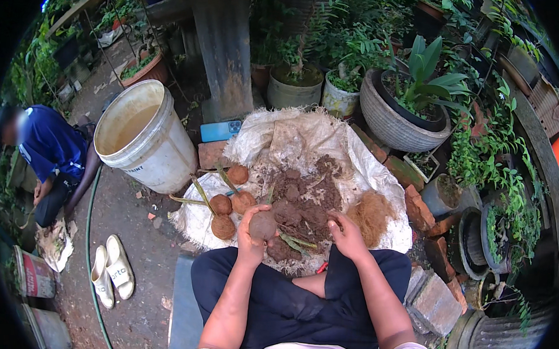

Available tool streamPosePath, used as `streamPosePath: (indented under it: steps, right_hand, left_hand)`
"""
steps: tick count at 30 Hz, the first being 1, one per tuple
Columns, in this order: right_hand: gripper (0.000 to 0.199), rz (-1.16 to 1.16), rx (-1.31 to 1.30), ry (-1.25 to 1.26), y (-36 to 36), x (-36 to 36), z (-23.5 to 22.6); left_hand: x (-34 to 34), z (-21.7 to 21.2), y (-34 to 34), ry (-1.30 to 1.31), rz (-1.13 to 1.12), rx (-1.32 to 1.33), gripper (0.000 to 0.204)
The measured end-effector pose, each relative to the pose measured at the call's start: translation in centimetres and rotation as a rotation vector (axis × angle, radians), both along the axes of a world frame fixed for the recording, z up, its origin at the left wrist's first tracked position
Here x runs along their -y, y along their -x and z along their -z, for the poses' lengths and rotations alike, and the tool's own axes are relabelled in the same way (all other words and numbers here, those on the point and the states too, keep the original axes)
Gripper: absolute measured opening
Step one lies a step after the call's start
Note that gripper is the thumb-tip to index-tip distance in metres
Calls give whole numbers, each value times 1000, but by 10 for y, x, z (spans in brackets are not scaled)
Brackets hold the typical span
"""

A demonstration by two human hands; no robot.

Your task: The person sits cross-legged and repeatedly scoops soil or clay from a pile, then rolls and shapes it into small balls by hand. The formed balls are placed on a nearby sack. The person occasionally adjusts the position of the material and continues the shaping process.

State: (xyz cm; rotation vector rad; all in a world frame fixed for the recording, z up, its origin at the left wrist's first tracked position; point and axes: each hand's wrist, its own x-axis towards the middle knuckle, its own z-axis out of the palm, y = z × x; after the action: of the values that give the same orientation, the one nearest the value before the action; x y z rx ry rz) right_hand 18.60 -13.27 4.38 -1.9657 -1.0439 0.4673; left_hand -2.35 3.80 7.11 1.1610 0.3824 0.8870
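Note:
My left hand is closed around a round ball of soil with a green stem rising from it, above my lap. My right hand is held apart from the ball, thumb and fingers parted, with nothing visible between them. Just beyond my hands a heap of dark soil lies on a white woven sack. A tuft of brown coconut fibre rests beside my right hand. Several fibre-wrapped balls with stems sit to the left. Green plant cuttings lie near my lap.
A large white bucket of murky water stands at the left, a blue phone on a brick beside it. Potted plants and bricks border the far and right sides. Slippers, a green hose and a seated person are left.

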Motion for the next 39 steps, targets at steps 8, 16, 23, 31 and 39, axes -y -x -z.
streamPosePath:
  steps: [8,16,23,31,39]
  right_hand:
    - [55,-84,463,456,-7,-43,46]
    - [39,15,404,309,1,-60,75]
    - [34,148,-662,-90,-6,-24,38]
    - [41,117,-1002,-204,17,10,19]
    - [58,-41,-582,-203,30,-9,28]
  left_hand:
    - [0,-8,2,2,-14,-90,94]
    - [-3,-11,-14,-58,-188,-55,98]
    - [0,-2,-28,270,-84,-34,77]
    - [23,38,-49,686,270,-168,17]
    - [39,60,-63,346,359,-592,23]
